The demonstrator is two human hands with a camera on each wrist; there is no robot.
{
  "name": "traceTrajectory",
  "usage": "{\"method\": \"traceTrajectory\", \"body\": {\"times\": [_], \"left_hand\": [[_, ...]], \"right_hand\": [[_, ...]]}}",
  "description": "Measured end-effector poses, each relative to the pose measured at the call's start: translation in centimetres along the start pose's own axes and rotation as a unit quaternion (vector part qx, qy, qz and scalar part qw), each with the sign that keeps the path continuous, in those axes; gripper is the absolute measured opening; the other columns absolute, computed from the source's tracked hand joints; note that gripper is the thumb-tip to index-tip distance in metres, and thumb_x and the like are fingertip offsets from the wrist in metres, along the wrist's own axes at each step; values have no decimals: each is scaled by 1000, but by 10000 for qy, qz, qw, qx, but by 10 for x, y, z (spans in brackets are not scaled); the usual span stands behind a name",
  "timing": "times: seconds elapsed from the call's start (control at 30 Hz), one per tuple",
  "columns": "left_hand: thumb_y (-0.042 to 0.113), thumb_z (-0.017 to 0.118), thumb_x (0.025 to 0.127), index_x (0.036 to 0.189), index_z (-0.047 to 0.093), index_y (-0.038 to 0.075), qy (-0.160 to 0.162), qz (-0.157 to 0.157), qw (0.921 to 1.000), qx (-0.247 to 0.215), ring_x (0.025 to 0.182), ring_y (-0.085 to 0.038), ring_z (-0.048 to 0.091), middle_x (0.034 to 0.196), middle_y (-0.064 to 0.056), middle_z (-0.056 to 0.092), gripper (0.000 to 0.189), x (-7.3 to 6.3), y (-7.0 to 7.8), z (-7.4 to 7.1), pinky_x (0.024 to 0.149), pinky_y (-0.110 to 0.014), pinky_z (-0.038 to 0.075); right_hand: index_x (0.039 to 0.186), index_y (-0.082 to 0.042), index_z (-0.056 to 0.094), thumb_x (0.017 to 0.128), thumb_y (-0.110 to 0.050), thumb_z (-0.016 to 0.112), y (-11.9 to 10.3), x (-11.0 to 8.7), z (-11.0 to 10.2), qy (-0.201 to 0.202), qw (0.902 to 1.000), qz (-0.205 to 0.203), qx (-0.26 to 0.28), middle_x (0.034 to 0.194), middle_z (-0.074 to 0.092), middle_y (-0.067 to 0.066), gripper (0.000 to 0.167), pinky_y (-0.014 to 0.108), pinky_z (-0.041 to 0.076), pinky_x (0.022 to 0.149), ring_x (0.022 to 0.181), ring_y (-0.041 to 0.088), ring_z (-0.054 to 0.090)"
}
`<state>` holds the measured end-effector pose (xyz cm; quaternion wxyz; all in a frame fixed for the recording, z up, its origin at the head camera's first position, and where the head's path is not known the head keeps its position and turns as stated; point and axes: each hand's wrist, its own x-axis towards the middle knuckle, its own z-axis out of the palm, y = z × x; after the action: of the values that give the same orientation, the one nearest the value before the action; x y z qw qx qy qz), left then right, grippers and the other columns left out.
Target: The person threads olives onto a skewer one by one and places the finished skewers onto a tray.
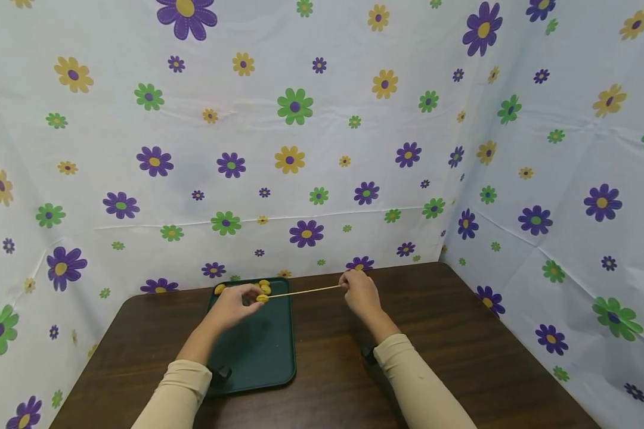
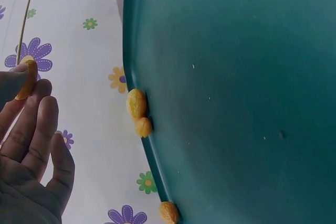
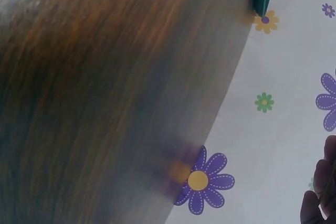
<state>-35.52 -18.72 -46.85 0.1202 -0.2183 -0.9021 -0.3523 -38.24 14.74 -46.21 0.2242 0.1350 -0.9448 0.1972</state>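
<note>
The left hand (image 1: 233, 305) pinches a yellow piece (image 1: 262, 298) between thumb and fingertip, over the far part of the green tray (image 1: 260, 342); its other fingers are loosely bent and spread a little apart. A thin yellow strand (image 1: 306, 291) runs from that piece, nearly straight and rising slightly, to the right hand (image 1: 362, 292), whose fingertips are drawn together on its other end above the table (image 1: 343, 351), to the right of the tray. The right wrist view catches only the edge of that hand, so the exact finger grip is hard to tell. More yellow pieces lie along the tray's far rim: in the left wrist view, a larger one (image 2: 136, 103) touches a smaller one (image 2: 143, 127), and a third (image 2: 168, 212) sits apart from them. Behind the table hangs a flowered cloth (image 1: 333, 137).
</note>
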Motion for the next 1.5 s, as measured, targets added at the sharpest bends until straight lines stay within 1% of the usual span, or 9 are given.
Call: {"method": "traceTrajectory", "body": {"times": [0.33,0.47,0.6,0.83,1.0,1.13,1.37,1.5], "left_hand": [[10,79,89,101,75,10,-114,-24,9999,-43,80,-10,63,89,4,70,13,2,1,1,73,-31,54],[9,78,88,101,75,9,-189,-69,9998,2,79,-10,63,87,4,70,13,1,2,1,72,-31,54],[8,77,89,102,75,7,-249,-118,9996,55,79,-11,63,88,3,70,14,-1,3,2,72,-31,55],[9,78,89,102,75,7,-250,-120,9996,107,79,-11,63,87,3,70,13,-2,3,2,73,-30,55],[10,79,88,101,76,9,-257,-197,9994,116,79,-10,63,86,4,70,13,-2,3,2,73,-30,55],[10,78,89,101,76,9,-289,-250,9993,24,79,-10,63,86,4,71,12,-3,3,2,72,-30,55],[10,78,89,100,77,10,-355,-369,9987,-22,79,-10,64,87,5,71,11,-4,4,2,73,-30,57],[10,79,88,100,77,9,-355,-326,9988,30,79,-10,64,88,4,72,11,-4,5,2,73,-31,57]], "right_hand": [[84,-12,72,86,4,73,-3,0,1,-145,9999,66,-40,89,70,3,15,44,53,87,93,26,67],[85,-10,72,85,4,73,-5,-2,0,-188,9998,70,-57,88,69,3,15,44,52,88,92,26,66],[85,-10,72,83,5,73,-7,-5,2,-187,9998,33,-80,86,68,2,15,45,52,88,91,25,66],[84,-11,72,80,7,74,-9,-7,5,-161,9998,49,-55,86,70,2,18,45,52,89,90,25,66],[84,-10,72,81,6,75,-11,-8,5,-190,9998,27,-37,87,70,3,16,46,52,88,90,26,65],[85,-9,73,82,6,75,-13,-7,6,-192,9998,-16,-88,87,69,3,16,45,52,87,89,25,64],[87,-8,73,83,6,73,-14,-9,8,-250,9996,-50,-105,86,67,1,15,45,52,88,89,24,64],[88,-7,73,83,6,73,-15,-10,7,-260,9996,-58,-83,85,67,1,14,45,52,88,88,24,64]]}}
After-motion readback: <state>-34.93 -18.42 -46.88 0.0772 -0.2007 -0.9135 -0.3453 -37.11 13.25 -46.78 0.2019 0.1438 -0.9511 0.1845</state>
